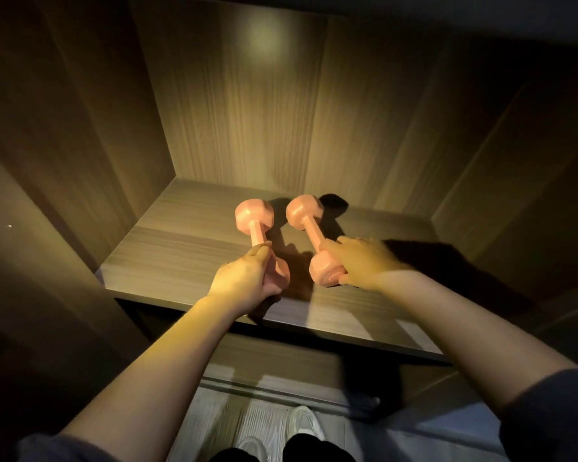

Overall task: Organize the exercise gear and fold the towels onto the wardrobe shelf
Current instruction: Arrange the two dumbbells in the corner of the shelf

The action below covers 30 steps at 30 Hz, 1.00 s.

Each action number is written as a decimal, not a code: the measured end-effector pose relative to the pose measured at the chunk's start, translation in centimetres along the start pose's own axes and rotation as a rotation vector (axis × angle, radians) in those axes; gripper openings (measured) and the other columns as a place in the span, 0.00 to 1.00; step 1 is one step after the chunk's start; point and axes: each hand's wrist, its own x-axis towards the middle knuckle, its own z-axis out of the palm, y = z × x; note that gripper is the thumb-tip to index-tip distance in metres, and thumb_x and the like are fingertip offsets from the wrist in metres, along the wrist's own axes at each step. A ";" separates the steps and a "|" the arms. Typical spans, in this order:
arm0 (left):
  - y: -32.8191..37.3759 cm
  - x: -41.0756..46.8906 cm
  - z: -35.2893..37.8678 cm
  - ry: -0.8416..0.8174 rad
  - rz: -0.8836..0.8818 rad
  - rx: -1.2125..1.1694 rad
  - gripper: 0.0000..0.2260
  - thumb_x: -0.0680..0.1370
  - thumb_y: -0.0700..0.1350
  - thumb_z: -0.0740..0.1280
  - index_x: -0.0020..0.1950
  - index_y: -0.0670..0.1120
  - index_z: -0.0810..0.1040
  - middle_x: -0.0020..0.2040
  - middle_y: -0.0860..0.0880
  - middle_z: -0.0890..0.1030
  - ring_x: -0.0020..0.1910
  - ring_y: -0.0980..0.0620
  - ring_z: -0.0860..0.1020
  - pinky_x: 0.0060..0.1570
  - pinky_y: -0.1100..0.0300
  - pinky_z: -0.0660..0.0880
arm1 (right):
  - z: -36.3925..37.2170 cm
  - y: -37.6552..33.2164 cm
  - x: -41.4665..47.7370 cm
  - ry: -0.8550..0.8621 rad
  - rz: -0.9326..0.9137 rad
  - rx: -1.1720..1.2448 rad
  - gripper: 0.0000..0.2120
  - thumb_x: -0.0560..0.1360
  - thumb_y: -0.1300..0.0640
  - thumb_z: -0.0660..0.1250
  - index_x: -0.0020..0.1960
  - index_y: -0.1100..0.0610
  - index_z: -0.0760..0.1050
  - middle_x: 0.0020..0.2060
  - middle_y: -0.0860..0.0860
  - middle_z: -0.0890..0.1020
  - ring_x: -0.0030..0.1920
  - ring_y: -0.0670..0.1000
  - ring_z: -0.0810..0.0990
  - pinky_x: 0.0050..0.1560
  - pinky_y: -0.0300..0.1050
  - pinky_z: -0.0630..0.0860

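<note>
left hand [244,278] grips one pink dumbbell [257,235] — right hand [361,261] spread over the other dumbbell [309,228].

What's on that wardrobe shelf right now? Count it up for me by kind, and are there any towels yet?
Pink dumbbells: 2, the left dumbbell under the left hand and the right dumbbell under the right hand, side by side on the shelf
Towels: 0 in view
Total: 2
</note>
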 end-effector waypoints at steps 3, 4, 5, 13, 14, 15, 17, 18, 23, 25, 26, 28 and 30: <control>1.0 -0.5 0.0 0.045 -0.027 0.133 0.25 0.74 0.51 0.71 0.67 0.45 0.67 0.65 0.46 0.68 0.56 0.43 0.76 0.48 0.49 0.76 | 0.9 0.1 -0.4 -0.050 0.013 0.203 0.32 0.73 0.57 0.72 0.72 0.46 0.61 0.54 0.46 0.73 0.54 0.50 0.76 0.49 0.43 0.72; 1.2 -0.6 0.1 0.051 -0.040 0.141 0.25 0.74 0.51 0.71 0.67 0.45 0.67 0.63 0.45 0.67 0.55 0.43 0.76 0.47 0.49 0.77 | 1.1 0.0 -0.3 -0.054 0.020 0.246 0.32 0.73 0.58 0.72 0.71 0.45 0.61 0.54 0.45 0.72 0.54 0.49 0.75 0.50 0.43 0.72; 1.1 -0.7 0.1 0.059 -0.051 0.142 0.26 0.74 0.50 0.71 0.68 0.45 0.66 0.61 0.45 0.67 0.54 0.42 0.76 0.47 0.49 0.78 | 1.2 -0.2 -0.1 -0.051 0.022 0.271 0.32 0.72 0.58 0.73 0.71 0.44 0.62 0.54 0.45 0.72 0.54 0.49 0.75 0.50 0.44 0.73; -3.4 -0.2 -1.6 0.112 -0.089 0.150 0.28 0.74 0.49 0.73 0.70 0.50 0.66 0.55 0.46 0.71 0.51 0.43 0.77 0.43 0.50 0.77 | 2.0 -4.4 3.2 0.005 0.000 0.385 0.34 0.73 0.58 0.73 0.73 0.44 0.60 0.61 0.49 0.73 0.60 0.54 0.75 0.59 0.51 0.74; -4.2 0.1 -2.0 0.119 -0.093 0.165 0.27 0.74 0.49 0.72 0.70 0.51 0.66 0.55 0.47 0.71 0.51 0.44 0.77 0.43 0.50 0.77 | 2.1 -5.2 3.6 0.012 -0.004 0.388 0.35 0.73 0.58 0.72 0.73 0.44 0.59 0.62 0.50 0.73 0.62 0.54 0.75 0.61 0.53 0.74; -5.1 0.4 -2.3 0.133 -0.101 0.181 0.27 0.74 0.49 0.72 0.70 0.51 0.67 0.56 0.47 0.72 0.52 0.44 0.77 0.44 0.50 0.77 | 2.1 -6.0 4.2 0.026 -0.011 0.381 0.35 0.74 0.58 0.72 0.74 0.44 0.58 0.63 0.51 0.72 0.63 0.55 0.74 0.62 0.54 0.74; -6.7 0.8 -2.9 0.156 -0.130 0.225 0.27 0.74 0.50 0.72 0.70 0.52 0.67 0.57 0.48 0.73 0.53 0.45 0.77 0.47 0.50 0.77 | 2.1 -7.8 5.4 0.049 -0.030 0.373 0.35 0.75 0.58 0.70 0.75 0.44 0.56 0.66 0.53 0.71 0.65 0.57 0.73 0.64 0.56 0.73; -7.6 0.9 -3.2 0.169 -0.143 0.255 0.26 0.75 0.50 0.71 0.71 0.52 0.66 0.58 0.48 0.74 0.53 0.46 0.78 0.48 0.51 0.77 | 1.9 -8.8 6.1 0.052 -0.032 0.380 0.35 0.76 0.58 0.69 0.76 0.45 0.56 0.67 0.53 0.70 0.66 0.57 0.72 0.65 0.56 0.72; -11.0 1.3 -3.7 0.282 -0.215 0.299 0.26 0.77 0.50 0.69 0.73 0.53 0.64 0.65 0.49 0.72 0.60 0.46 0.75 0.56 0.49 0.70 | 1.1 -12.5 9.8 0.088 -0.094 0.427 0.28 0.80 0.57 0.63 0.77 0.48 0.58 0.71 0.55 0.66 0.69 0.57 0.68 0.67 0.43 0.68; -11.2 0.9 -3.3 0.352 -0.271 0.321 0.27 0.77 0.51 0.68 0.75 0.55 0.62 0.70 0.48 0.70 0.66 0.45 0.70 0.61 0.45 0.67 | 0.7 -13.9 10.6 0.116 -0.116 0.442 0.24 0.82 0.59 0.61 0.77 0.53 0.61 0.71 0.57 0.67 0.68 0.57 0.69 0.52 0.21 0.67; -11.2 0.5 -3.0 0.387 -0.294 0.335 0.28 0.78 0.52 0.67 0.75 0.55 0.62 0.71 0.47 0.69 0.68 0.44 0.69 0.61 0.45 0.67 | 0.6 -14.4 10.8 0.129 -0.110 0.479 0.24 0.82 0.60 0.61 0.76 0.54 0.62 0.71 0.58 0.67 0.68 0.58 0.69 0.47 0.19 0.66; -11.1 0.1 -2.4 0.463 -0.320 0.283 0.28 0.78 0.52 0.68 0.76 0.54 0.63 0.72 0.45 0.68 0.67 0.42 0.69 0.60 0.45 0.69 | 1.1 -14.9 11.5 0.128 -0.091 0.476 0.31 0.79 0.61 0.65 0.78 0.48 0.57 0.73 0.57 0.65 0.70 0.58 0.68 0.62 0.34 0.71; -11.2 0.0 -1.9 0.513 -0.316 0.139 0.28 0.78 0.49 0.70 0.76 0.51 0.65 0.71 0.43 0.69 0.66 0.41 0.70 0.61 0.47 0.73 | 1.2 -15.2 11.5 0.117 -0.062 0.435 0.36 0.78 0.62 0.66 0.78 0.42 0.53 0.75 0.56 0.61 0.72 0.59 0.65 0.69 0.56 0.68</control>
